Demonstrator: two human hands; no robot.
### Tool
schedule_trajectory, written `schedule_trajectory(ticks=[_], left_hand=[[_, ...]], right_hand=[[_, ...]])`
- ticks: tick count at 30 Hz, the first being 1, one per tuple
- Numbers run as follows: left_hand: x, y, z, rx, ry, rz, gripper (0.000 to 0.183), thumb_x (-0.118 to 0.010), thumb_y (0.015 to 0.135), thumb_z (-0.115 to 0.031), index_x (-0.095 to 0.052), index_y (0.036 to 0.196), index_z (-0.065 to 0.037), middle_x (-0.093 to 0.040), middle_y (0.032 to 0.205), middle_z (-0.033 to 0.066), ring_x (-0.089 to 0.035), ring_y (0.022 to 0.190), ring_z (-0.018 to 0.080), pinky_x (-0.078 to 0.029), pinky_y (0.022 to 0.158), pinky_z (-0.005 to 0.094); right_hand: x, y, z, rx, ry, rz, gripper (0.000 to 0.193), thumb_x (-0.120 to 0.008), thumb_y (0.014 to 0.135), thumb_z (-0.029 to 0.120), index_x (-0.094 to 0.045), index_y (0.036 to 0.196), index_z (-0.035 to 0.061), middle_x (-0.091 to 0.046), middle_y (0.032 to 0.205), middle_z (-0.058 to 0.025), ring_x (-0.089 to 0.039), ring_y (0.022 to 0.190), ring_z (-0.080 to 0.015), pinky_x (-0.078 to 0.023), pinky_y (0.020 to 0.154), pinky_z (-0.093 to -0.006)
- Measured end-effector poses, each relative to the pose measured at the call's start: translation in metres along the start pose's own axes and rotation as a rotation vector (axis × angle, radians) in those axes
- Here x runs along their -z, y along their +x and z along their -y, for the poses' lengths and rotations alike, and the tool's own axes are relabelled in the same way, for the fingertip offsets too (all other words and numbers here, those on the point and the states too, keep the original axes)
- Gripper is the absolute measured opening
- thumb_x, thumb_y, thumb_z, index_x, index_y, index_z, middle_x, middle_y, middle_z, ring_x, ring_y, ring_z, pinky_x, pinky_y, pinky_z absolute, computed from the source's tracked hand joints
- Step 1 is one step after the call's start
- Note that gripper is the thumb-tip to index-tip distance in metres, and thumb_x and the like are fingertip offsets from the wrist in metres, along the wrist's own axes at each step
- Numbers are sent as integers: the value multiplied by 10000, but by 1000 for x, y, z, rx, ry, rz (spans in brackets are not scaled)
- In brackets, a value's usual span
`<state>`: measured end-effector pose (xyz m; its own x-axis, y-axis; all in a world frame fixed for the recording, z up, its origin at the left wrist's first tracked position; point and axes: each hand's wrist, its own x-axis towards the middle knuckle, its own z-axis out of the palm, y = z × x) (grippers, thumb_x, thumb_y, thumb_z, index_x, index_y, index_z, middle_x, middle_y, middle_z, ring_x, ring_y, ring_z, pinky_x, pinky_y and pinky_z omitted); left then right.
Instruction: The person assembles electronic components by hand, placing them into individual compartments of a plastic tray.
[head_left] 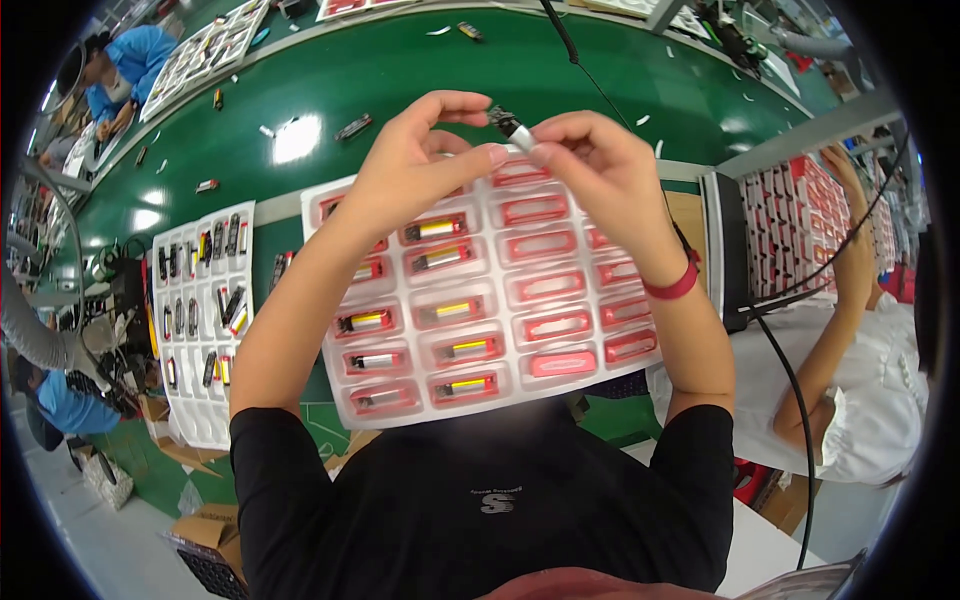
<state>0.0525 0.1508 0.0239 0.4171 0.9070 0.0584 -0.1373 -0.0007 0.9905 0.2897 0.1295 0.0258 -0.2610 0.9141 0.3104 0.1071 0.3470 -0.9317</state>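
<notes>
My right hand (600,165) is closed, its thumb and fingers pinching a small silver cylindrical cell with a black end (516,131). The piece tilts, with its dark end up and to the left, above the far edge of a white plastic tray (497,330). My left hand (425,155) is close beside it with thumb and index finger apart. The left index tip is by the dark end; whether it touches cannot be made out. In the tray's left columns, red shells hold silver and yellow cells (465,351); the right columns hold red shells (563,363) without visible cells.
A second white tray (205,392) with dark and yellow pieces stands at the left. Loose pieces (354,127) lie on the green table (400,70). At right are a black-edged box (728,250), a cable (795,390) and a co-worker's arm (850,260) near red-filled trays.
</notes>
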Motion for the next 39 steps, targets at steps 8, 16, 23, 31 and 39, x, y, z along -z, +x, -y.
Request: schedule_trajectory(ticks=[8,16,23,31,39], left_hand=[[-22,40,67,-320,1199,195,161,-676,918,-185,-726,939,-33,-675,1047,157,-648,971,360,-531,853,466],[-6,7,23,303,-36,-17,226,-568,1055,-192,-575,1245,-71,-668,1047,46,-596,813,145,-523,755,298],[8,-11,28,517,-761,109,264,-549,1077,-200,-586,1314,-89,-645,1021,16,-555,772,109,-495,732,271],[1,-17,29,383,-493,9,327,-532,1094,-237,-603,1329,-22,-618,1113,66,-560,855,144,-490,783,290],[-15,-23,29,294,-614,23,496,-404,1136,-368,-558,1367,42,-577,1262,99,-613,984,211,-499,898,342]], right_hand=[[50,7,-37,-420,489,-31,260,-600,1048,80,-584,1301,25,-623,1063,-22,-667,850,-125,-524,718,-267],[45,6,-25,-138,338,10,161,-637,958,-44,-701,1104,-17,-631,1170,-78,-667,985,-147,-580,836,-297],[16,-4,-18,86,188,112,137,-666,945,-65,-717,1070,-43,-634,1225,-125,-674,974,-143,-598,827,-265],[10,-3,-1,-423,481,39,166,-668,998,36,-693,1153,-18,-731,1012,-77,-735,876,-157,-609,794,-262],[-3,-8,-6,-296,280,-18,183,-693,974,7,-677,1152,-28,-726,1046,-79,-720,933,-141,-604,835,-269]])
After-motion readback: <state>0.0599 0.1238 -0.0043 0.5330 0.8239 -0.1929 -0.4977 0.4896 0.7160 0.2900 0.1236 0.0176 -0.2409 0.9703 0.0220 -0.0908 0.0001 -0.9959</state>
